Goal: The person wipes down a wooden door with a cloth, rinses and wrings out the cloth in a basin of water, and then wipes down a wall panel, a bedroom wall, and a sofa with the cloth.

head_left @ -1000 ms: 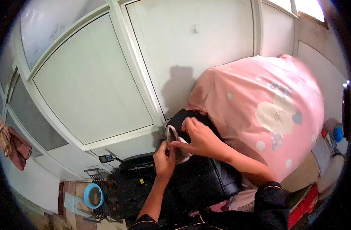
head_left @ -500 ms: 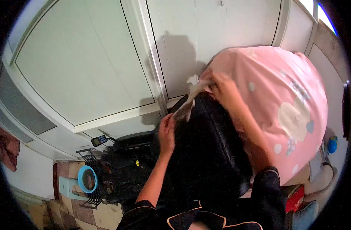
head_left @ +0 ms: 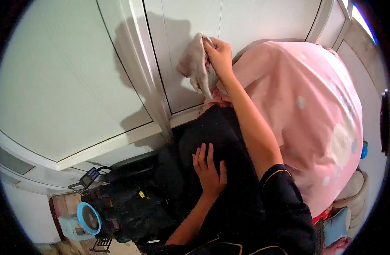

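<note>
White panelled wall (head_left: 75, 85) as landmark. Left hand (head_left: 208, 168): flat on black padded chair back (head_left: 229, 140) below wall, fingers spread, grip open, holding nothing. Crumpled grey-white cloth (head_left: 195, 63) pressed against wall, long axis near vertical. Right hand (head_left: 219, 53) beside it, grip closed on cloth's upper edge. Pink patterned cover (head_left: 305, 110) right of cloth.

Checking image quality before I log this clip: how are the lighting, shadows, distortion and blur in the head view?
Head view: strong fisheye, black vignette around the frame, panel edges bowed. Light throws a hard shadow of the right hand and cloth onto the white wall panel. Window corner top right is blown out. The pink cover looks soft; the left hand on the black seat is fairly sharp.
</note>
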A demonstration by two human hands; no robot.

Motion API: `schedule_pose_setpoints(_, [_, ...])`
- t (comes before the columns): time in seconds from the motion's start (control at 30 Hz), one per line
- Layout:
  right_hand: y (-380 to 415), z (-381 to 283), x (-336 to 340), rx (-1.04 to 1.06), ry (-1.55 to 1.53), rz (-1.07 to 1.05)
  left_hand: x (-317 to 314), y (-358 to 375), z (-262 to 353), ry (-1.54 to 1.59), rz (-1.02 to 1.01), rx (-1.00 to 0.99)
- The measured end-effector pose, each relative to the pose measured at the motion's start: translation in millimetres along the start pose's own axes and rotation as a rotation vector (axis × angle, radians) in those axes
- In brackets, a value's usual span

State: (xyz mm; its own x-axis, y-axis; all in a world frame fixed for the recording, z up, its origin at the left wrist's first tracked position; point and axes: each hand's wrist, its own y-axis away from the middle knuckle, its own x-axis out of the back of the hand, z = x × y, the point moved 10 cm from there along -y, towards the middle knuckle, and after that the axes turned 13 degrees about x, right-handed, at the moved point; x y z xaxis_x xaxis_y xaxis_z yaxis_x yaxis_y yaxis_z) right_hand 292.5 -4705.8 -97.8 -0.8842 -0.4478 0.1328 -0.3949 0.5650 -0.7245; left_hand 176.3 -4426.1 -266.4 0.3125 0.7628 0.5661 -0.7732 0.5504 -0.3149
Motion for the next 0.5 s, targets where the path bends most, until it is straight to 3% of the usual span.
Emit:
schedule_pose_setpoints(0.03, [8.9,-1.5,-5.2,-0.129,-0.197,0.071,-0.6,1.8,-1.1,0.006,-0.002,0.009])
schedule_pose_setpoints(0.13, [33.4,27.1,-16.0,-0.169,-0.349,0.172,-4.5,2.5,-4.3,0.023,0.005,0.013])
schedule_pose_setpoints(0.2, [42.5,31.9,-15.4,-0.160,-0.334,0.183,-2.8,9.0,-4.7,0.036,0.005,-0.001])
schedule_pose_setpoints(0.27, [21.8,17.7,-7.6,-0.007,-0.065,0.220,-4.0,4.0,-4.6,0.061,0.023,0.025])
schedule_pose_setpoints(0.5, [36.7,22.7,-16.4,-0.035,-0.335,0.299,-1.2,7.3,0.4,0.088,0.018,0.011])
